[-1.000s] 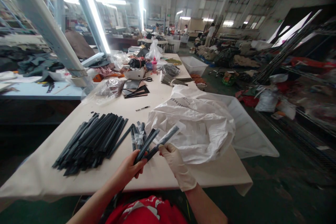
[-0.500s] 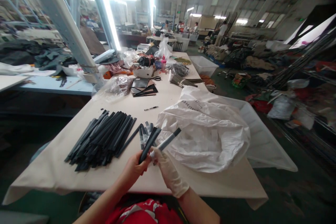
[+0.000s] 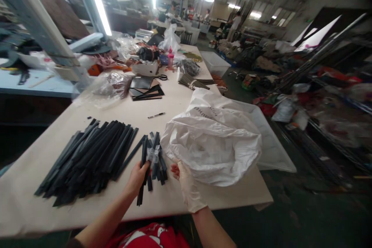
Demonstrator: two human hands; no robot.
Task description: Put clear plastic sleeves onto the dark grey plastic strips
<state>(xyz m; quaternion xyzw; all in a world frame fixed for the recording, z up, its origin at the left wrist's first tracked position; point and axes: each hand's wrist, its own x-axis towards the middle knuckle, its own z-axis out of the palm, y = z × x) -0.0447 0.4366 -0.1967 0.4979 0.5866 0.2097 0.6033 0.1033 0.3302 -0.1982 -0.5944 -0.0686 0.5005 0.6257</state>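
Observation:
My left hand (image 3: 138, 177) is closed around a few dark flat strips (image 3: 140, 195), held upright beside a small heap of similar strips (image 3: 162, 172) with clear plastic film (image 3: 153, 155) among them. My right hand (image 3: 186, 186), in a pale glove with bare fingertips, is just in front of the near edge of a white sack (image 3: 212, 155). Its fingers are loosely curled and apart, and nothing shows between them. Whether the fingertips touch the sack is unclear. A large pile of dark strips (image 3: 90, 159) lies left of my left hand.
A pen (image 3: 156, 115) lies beyond the strips on the cloth-covered table (image 3: 122, 211). Farther back are black sheets (image 3: 147, 89), scissors (image 3: 162, 77), a plastic bag (image 3: 107, 87) and a pink bottle (image 3: 170, 60). A translucent bin (image 3: 273, 145) stands behind the sack at right.
My hands have moved apart. The right hand no longer shows the pale-sided strip it held; the left hand has moved left and lower with its strips. The view has shifted right.

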